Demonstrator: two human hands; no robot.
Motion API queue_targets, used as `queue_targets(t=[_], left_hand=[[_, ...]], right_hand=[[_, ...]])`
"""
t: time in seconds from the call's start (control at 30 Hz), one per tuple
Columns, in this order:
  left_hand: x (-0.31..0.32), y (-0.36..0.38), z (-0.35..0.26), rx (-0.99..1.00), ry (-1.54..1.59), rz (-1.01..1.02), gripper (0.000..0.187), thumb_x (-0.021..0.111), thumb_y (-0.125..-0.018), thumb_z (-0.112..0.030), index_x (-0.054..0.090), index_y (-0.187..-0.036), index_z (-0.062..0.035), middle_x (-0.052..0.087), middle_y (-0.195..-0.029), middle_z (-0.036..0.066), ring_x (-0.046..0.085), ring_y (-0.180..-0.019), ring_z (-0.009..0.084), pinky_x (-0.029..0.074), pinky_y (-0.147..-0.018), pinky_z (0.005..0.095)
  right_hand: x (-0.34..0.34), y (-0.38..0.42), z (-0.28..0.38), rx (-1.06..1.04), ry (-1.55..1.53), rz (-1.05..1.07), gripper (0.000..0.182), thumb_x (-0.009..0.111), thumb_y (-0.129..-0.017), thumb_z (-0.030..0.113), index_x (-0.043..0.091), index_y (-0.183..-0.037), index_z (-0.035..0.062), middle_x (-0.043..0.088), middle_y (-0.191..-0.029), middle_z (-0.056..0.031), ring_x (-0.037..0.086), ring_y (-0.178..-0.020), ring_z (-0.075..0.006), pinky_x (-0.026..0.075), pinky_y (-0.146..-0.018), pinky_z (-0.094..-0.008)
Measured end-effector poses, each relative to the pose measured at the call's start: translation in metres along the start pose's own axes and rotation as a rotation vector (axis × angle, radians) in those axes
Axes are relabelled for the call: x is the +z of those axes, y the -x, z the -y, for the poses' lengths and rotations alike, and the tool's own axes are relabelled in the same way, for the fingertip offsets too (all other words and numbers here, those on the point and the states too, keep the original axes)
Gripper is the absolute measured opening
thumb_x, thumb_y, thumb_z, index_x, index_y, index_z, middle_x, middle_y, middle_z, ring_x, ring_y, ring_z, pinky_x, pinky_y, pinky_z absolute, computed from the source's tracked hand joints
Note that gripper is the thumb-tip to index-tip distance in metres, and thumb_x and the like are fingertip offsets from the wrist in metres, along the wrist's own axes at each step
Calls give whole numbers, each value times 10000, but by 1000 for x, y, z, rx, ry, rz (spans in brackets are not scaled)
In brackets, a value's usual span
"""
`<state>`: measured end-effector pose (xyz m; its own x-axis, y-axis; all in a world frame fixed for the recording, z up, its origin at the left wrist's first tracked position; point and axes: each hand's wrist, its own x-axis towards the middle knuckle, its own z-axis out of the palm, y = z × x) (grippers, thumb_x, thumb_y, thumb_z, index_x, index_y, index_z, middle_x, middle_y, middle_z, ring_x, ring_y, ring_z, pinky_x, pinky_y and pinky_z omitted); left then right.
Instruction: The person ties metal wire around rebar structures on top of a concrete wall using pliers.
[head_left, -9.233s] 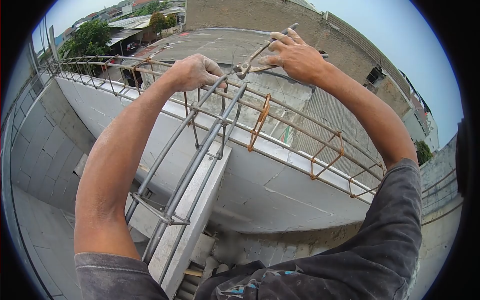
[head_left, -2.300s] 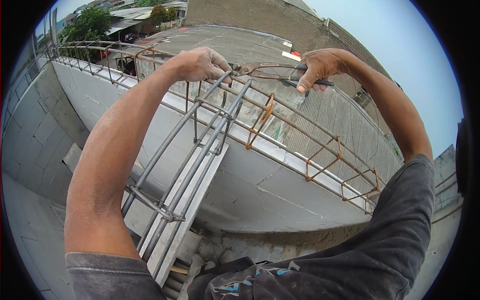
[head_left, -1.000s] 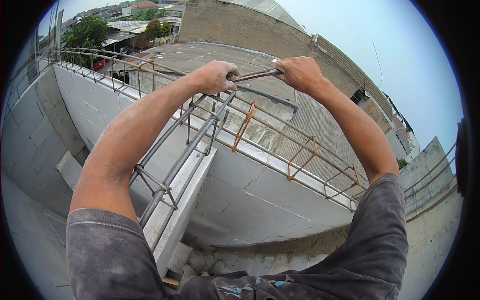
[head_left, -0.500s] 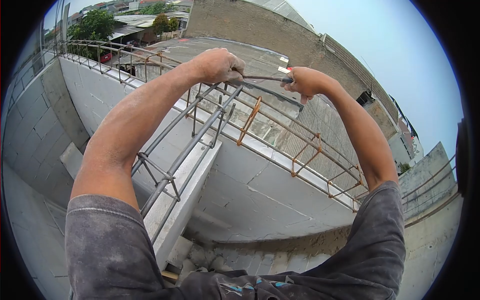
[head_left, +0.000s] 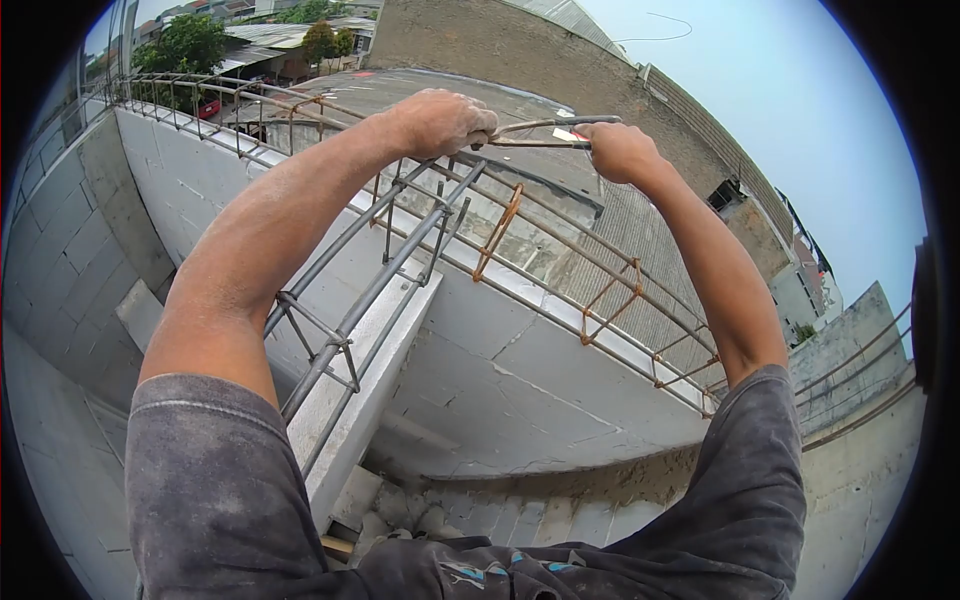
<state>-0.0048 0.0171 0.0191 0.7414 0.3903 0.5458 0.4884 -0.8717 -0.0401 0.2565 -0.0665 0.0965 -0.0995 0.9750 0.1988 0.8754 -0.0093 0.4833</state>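
My right hand (head_left: 622, 152) grips the handles of a pair of pincers (head_left: 545, 142), which are spread apart. The tool's head points left, to the fingers of my left hand (head_left: 445, 122). That hand is curled closed just above the crossing of the steel bars; what it holds is hidden by the fingers. Below it, a grey rebar cage (head_left: 375, 300) with square stirrups runs toward me and meets a rusty rebar cage (head_left: 570, 245) lying along the wall top.
A white block wall (head_left: 520, 370) runs under the rusty cage, with a second wall (head_left: 370, 420) branching toward me. Beyond are a corrugated roof (head_left: 650, 240) and a tall rough wall (head_left: 480, 50). A thin curved wire (head_left: 670, 20) shows against the sky.
The pincers' handles have opened apart and risen slightly. My right hand has shifted a little up and right; my left hand has moved slightly up, still closed by the bar crossing.
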Motion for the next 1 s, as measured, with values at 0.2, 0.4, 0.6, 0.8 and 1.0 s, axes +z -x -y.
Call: queue_targets(t=[0.2,0.4,0.6,0.8,1.0], left_hand=[[4,2,12,61,103,-78,199,562,-961,-218,664,-992,-50,669,-946,128,649,-911,341,496,-811,458],[5,-3,24,28,222,-82,205,617,-953,-219,681,-995,-28,700,-872,148,671,-823,310,516,-760,430],[1,5,28,-307,535,18,229,631,-975,-248,683,-1011,-27,705,-858,81,669,-792,164,526,-711,336],[8,6,35,-398,833,46,212,615,-999,-248,681,-976,-48,704,-862,23,658,-800,109,523,-674,278],[-3,4,26,-386,789,73,187,623,-993,-218,675,-951,-43,683,-833,14,633,-772,94,507,-656,256]], right_hand=[[-10,18,16,114,64,-65,260,527,-886,85,702,-1073,40,705,-1092,-225,699,-996,-382,563,-838,-471],[-2,14,-5,221,-127,-134,234,556,-884,95,693,-1040,-11,722,-1013,-217,715,-962,-336,560,-817,-461],[13,27,-18,259,-602,37,329,555,-896,92,680,-1200,81,726,-994,-176,711,-923,-322,553,-806,-442],[7,68,-69,239,30,-369,427,488,-912,98,649,-1290,214,687,-1182,-133,694,-976,-347,549,-855,-468],[16,123,-132,561,164,-215,450,463,-923,98,619,-1328,218,696,-1152,-153,675,-1024,-394,534,-877,-516]])
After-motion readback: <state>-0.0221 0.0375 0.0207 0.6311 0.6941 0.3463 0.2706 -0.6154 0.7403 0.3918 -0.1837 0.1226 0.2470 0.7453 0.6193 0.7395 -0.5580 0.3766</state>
